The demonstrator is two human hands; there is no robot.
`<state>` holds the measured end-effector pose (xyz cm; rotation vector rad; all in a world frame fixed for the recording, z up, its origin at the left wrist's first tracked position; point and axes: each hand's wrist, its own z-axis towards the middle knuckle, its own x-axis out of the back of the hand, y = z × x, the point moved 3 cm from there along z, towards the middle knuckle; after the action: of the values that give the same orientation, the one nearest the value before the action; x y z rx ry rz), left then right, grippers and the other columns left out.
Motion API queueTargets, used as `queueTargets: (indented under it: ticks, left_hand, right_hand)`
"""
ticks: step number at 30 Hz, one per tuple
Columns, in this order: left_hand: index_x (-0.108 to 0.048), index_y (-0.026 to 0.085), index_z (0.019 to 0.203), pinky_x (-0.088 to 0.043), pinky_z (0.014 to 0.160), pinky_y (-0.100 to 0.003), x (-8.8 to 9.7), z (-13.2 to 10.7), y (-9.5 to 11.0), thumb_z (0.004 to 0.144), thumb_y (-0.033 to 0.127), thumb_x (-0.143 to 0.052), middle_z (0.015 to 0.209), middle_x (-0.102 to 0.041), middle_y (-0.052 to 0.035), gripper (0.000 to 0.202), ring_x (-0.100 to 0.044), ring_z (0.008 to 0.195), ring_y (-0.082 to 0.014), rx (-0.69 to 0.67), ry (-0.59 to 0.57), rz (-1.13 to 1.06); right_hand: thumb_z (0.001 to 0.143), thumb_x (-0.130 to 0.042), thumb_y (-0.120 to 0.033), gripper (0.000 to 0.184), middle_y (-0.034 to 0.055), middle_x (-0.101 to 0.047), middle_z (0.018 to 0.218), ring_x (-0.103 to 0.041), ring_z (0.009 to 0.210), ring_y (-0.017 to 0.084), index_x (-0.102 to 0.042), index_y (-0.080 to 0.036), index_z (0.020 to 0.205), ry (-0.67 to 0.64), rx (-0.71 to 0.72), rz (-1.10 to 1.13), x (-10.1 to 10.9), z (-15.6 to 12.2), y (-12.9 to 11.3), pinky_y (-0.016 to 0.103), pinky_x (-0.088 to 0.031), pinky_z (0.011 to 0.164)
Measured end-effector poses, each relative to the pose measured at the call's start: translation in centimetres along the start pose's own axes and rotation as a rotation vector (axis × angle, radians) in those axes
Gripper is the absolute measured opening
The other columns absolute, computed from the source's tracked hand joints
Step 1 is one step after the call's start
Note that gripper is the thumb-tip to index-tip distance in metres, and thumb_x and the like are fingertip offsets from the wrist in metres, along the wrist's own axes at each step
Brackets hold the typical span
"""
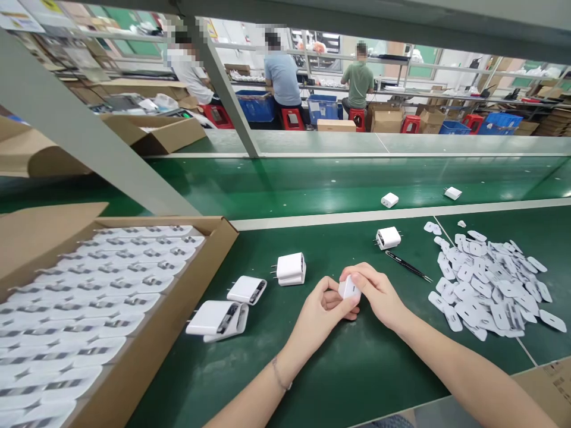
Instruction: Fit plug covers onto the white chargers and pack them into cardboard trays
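My left hand (pixel 322 309) and my right hand (pixel 377 292) meet over the green table, both closed around one small white charger plug (pixel 349 289). Fingertips of the right hand press on its top face. Just beyond the hands lie black tweezers (pixel 408 266) and another white charger (pixel 388 238) with its prongs pointing left. Further white chargers lie to the left: one (pixel 291 268), one (pixel 247 289) and one (pixel 217 318) on its side.
A cardboard box (pixel 178 297) at left holds rows of white chargers. A heap of white peeled film pieces (pixel 488 285) lies at right. Two chargers (pixel 389 200) (pixel 452 192) sit on the green conveyor belt. Three people sit with their backs turned at far benches.
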<state>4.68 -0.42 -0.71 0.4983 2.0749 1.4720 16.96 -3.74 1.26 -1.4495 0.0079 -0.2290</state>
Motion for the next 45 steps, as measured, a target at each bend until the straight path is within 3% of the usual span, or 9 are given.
queueTargets:
  ticks: [5,10,14,20,24,36,40,45]
  left_hand:
    - [-0.044,0.019,0.089,-0.057,0.071,-0.034,0.6,0.2,0.2,0.067,0.036,-0.075,0.076,-0.071,-0.0024,0.042,-0.068,0.073,-0.0183,-0.033,0.021,0.002]
    - [-0.049,0.016,0.108,-0.055,0.080,-0.037,1.3,0.1,0.6,0.068,0.036,-0.072,0.085,-0.073,-0.0080,0.051,-0.069,0.078,-0.0224,-0.120,0.170,0.136]
    - [-0.052,0.016,0.110,-0.055,0.081,-0.036,1.6,-0.2,1.0,0.067,0.035,-0.073,0.090,-0.073,-0.0082,0.051,-0.069,0.083,-0.0243,-0.191,0.302,0.170]
    - [-0.053,0.018,0.111,-0.055,0.082,-0.034,1.7,-0.4,1.0,0.066,0.032,-0.075,0.094,-0.072,-0.0077,0.052,-0.069,0.087,-0.0243,-0.245,0.325,0.193]
    - [-0.052,0.019,0.111,-0.055,0.083,-0.033,1.7,-0.4,1.0,0.067,0.032,-0.075,0.096,-0.072,-0.0079,0.051,-0.069,0.088,-0.0238,-0.249,0.309,0.227]
    - [-0.051,0.020,0.111,-0.054,0.084,-0.032,1.6,-0.7,1.4,0.068,0.031,-0.074,0.098,-0.071,-0.0066,0.050,-0.068,0.090,-0.0227,-0.271,0.295,0.285]
    - [-0.053,0.017,0.107,-0.054,0.080,-0.032,1.5,-0.6,1.6,0.070,0.034,-0.071,0.092,-0.072,-0.0079,0.044,-0.068,0.084,-0.0226,-0.197,0.188,0.169]
    - [-0.055,0.015,0.106,-0.054,0.075,-0.031,1.5,-0.5,1.2,0.071,0.034,-0.071,0.080,-0.073,-0.0066,0.043,-0.068,0.075,-0.0210,-0.133,0.071,0.033]
  right_hand:
    - [0.092,-0.041,-0.035,0.029,0.0044,-0.061,0.102,-0.056,0.098,0.017,-0.067,-0.024,0.096,-0.059,0.031,-0.026,0.0,0.1,-0.1,0.031,-0.045,0.088]
    - [0.092,-0.040,-0.026,0.031,0.0051,-0.051,0.125,-0.048,0.117,0.018,-0.056,-0.027,0.119,0.002,0.137,-0.218,0.3,-0.5,-0.8,0.034,-0.041,0.100]
    - [0.092,-0.037,-0.021,0.036,0.0060,-0.051,0.127,-0.048,0.118,0.020,-0.052,-0.027,0.124,0.003,0.286,-0.420,0.1,-1.3,-1.5,0.037,-0.042,0.100]
    - [0.092,-0.036,-0.018,0.035,0.0086,-0.053,0.122,-0.051,0.111,0.021,-0.049,-0.026,0.124,-0.013,0.330,-0.487,-0.2,-1.4,-1.6,0.040,-0.046,0.095]
    - [0.091,-0.037,-0.018,0.029,0.0087,-0.055,0.116,-0.055,0.102,0.020,-0.049,-0.024,0.117,-0.001,0.308,-0.464,-0.1,-1.3,-1.7,0.037,-0.050,0.087]
    - [0.090,-0.039,-0.017,0.022,0.0085,-0.056,0.110,-0.054,0.103,0.020,-0.050,-0.023,0.108,-0.007,0.321,-0.417,0.0,-1.4,-1.9,0.037,-0.048,0.088]
    - [0.089,-0.043,-0.021,0.018,0.0068,-0.056,0.110,-0.056,0.100,0.018,-0.052,-0.023,0.106,-0.015,0.203,-0.223,0.2,-1.1,-1.7,0.035,-0.049,0.087]
    - [0.088,-0.049,-0.032,0.026,0.0060,-0.058,0.112,-0.055,0.105,0.019,-0.052,-0.025,0.113,-0.046,0.022,-0.003,0.1,-0.4,-0.8,0.035,-0.048,0.089]
